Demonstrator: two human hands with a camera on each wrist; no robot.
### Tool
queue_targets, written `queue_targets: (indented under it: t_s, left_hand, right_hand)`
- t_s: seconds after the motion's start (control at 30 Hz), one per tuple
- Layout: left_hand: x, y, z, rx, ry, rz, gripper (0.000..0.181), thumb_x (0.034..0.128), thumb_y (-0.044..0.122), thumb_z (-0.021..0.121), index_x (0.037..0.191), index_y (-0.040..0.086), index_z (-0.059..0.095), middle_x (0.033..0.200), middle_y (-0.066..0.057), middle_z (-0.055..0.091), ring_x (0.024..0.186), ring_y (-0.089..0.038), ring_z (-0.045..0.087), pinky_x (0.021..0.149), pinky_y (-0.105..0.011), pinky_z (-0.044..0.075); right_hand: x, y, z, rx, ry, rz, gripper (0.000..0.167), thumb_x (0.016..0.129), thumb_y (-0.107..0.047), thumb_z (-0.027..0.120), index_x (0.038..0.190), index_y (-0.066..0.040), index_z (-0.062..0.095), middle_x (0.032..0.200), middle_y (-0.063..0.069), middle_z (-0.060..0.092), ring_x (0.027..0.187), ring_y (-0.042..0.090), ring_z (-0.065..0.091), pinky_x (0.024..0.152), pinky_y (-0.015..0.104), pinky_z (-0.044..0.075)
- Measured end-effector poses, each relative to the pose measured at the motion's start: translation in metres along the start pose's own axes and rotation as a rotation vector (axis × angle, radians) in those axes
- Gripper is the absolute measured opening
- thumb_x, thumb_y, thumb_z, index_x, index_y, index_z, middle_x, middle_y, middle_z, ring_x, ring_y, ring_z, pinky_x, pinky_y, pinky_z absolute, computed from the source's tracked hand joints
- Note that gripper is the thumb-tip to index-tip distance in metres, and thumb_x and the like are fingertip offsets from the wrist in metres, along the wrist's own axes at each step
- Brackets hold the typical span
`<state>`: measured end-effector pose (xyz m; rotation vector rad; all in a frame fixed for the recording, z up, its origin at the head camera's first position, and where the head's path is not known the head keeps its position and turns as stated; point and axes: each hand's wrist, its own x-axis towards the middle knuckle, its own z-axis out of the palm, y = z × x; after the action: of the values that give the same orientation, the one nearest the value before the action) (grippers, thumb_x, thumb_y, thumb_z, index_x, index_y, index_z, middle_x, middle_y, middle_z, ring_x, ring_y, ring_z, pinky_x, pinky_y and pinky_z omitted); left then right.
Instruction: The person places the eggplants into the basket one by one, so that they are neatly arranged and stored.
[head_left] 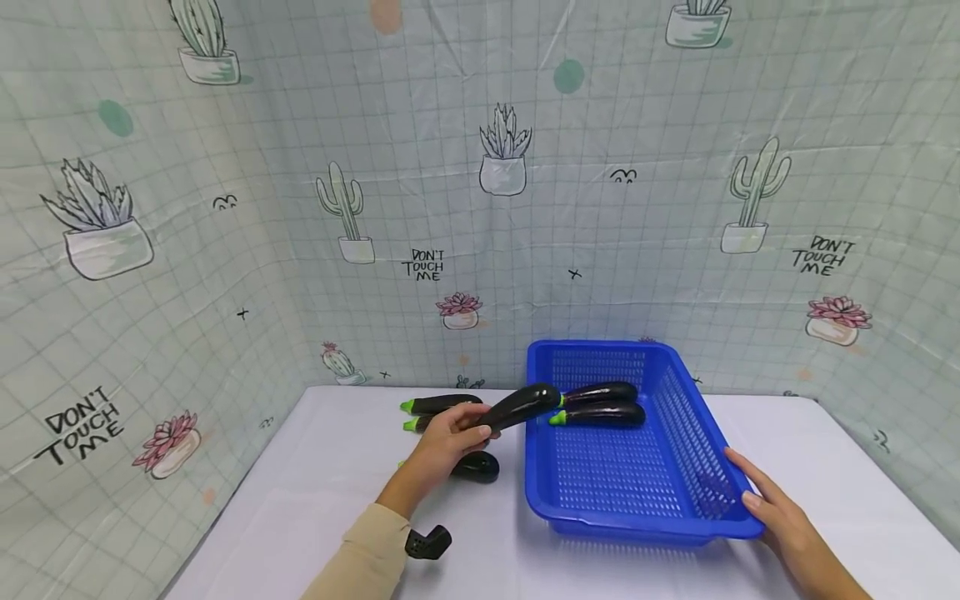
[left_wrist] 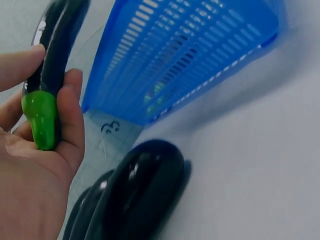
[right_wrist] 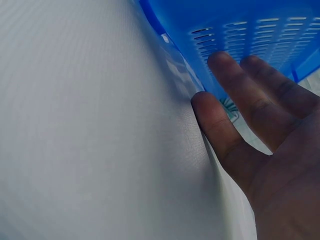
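Observation:
My left hand (head_left: 450, 437) holds a dark, glossy eggplant (head_left: 525, 404) by its stem end, its rounded end raised at the basket's left rim. In the left wrist view, fingers and thumb curl round the eggplant (left_wrist: 55, 65) near its green cap. The blue plastic basket (head_left: 615, 475) has two eggplants (head_left: 603, 413) lying side by side toward its back left. On the basket's right side rests my right hand (head_left: 791, 521), its thumb at the rim. The right wrist view shows straight fingers (right_wrist: 225, 70) against the slotted outer wall.
Left of the basket, several more eggplants (head_left: 476, 467) lie on the white table (head_left: 300, 508), partly hidden by my left hand and forearm. A black device (head_left: 429, 543) shows at my left wrist. Cactus-printed cloth (head_left: 405, 200) hangs behind the table and along its sides.

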<state>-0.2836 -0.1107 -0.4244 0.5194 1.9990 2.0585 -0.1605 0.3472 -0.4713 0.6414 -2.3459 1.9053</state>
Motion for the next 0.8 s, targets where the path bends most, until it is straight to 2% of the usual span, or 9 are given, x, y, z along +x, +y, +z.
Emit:
queue_targets:
  t_s: [0.13, 0.33, 0.5, 0.6, 0.7, 0.8]
  left_hand:
    - [0.004, 0.003, 0.007, 0.044, -0.006, -0.005, 0.040, 0.0984, 0.013, 0.065, 0.134, -0.001, 0.056, 0.122, -0.016, 0.066, 0.108, -0.024, 0.066, 0.094, -0.037, 0.053]
    - [0.012, 0.013, 0.014, 0.142, -0.035, -0.001, 0.043, 0.0988, 0.020, 0.066, 0.138, 0.004, 0.057, 0.118, -0.012, 0.068, 0.110, -0.029, 0.065, 0.091, -0.037, 0.053]
    - [0.017, 0.018, 0.017, 0.228, -0.056, -0.014, 0.040, 0.0983, 0.024, 0.067, 0.135, 0.010, 0.062, 0.114, -0.008, 0.069, 0.106, -0.025, 0.064, 0.096, -0.049, 0.050]
    - [0.021, 0.021, 0.019, 0.258, -0.069, 0.003, 0.038, 0.0977, 0.026, 0.067, 0.134, 0.013, 0.065, 0.114, -0.006, 0.069, 0.101, -0.022, 0.064, 0.096, -0.053, 0.048]
    - [0.027, 0.025, 0.023, 0.266, -0.091, 0.039, 0.039, 0.0974, 0.025, 0.068, 0.133, 0.011, 0.065, 0.119, -0.007, 0.067, 0.100, -0.022, 0.065, 0.095, -0.050, 0.050]
    - [0.032, 0.028, 0.027, 0.268, -0.108, 0.049, 0.039, 0.0971, 0.026, 0.068, 0.133, 0.012, 0.064, 0.122, -0.006, 0.065, 0.103, -0.026, 0.065, 0.095, -0.047, 0.051]
  right_hand:
    - [-0.001, 0.002, 0.001, 0.000, -0.002, 0.018, 0.055, 0.108, -0.005, 0.023, 0.161, -0.010, 0.012, 0.147, -0.028, 0.031, 0.125, -0.004, 0.047, 0.091, 0.017, 0.047]
    - [-0.002, 0.002, 0.002, 0.004, -0.001, 0.015, 0.055, 0.108, -0.005, 0.023, 0.162, -0.010, 0.011, 0.147, -0.029, 0.031, 0.124, -0.004, 0.047, 0.090, 0.018, 0.048]
    - [-0.002, 0.001, 0.002, 0.006, -0.008, 0.003, 0.055, 0.108, -0.004, 0.022, 0.161, -0.009, 0.011, 0.148, -0.026, 0.030, 0.125, -0.002, 0.049, 0.091, 0.018, 0.048]
    - [-0.002, 0.000, 0.001, 0.016, -0.018, -0.016, 0.055, 0.108, -0.003, 0.022, 0.161, -0.008, 0.011, 0.150, -0.024, 0.030, 0.126, -0.001, 0.049, 0.093, 0.018, 0.047]
    - [-0.002, 0.000, 0.000, 0.019, -0.017, -0.023, 0.055, 0.108, -0.002, 0.022, 0.161, -0.008, 0.010, 0.150, -0.025, 0.031, 0.126, -0.002, 0.048, 0.093, 0.017, 0.047]
    - [-0.002, 0.000, 0.000, 0.021, -0.016, -0.018, 0.055, 0.108, -0.003, 0.022, 0.161, -0.008, 0.010, 0.150, -0.025, 0.030, 0.126, -0.002, 0.048, 0.093, 0.017, 0.047]
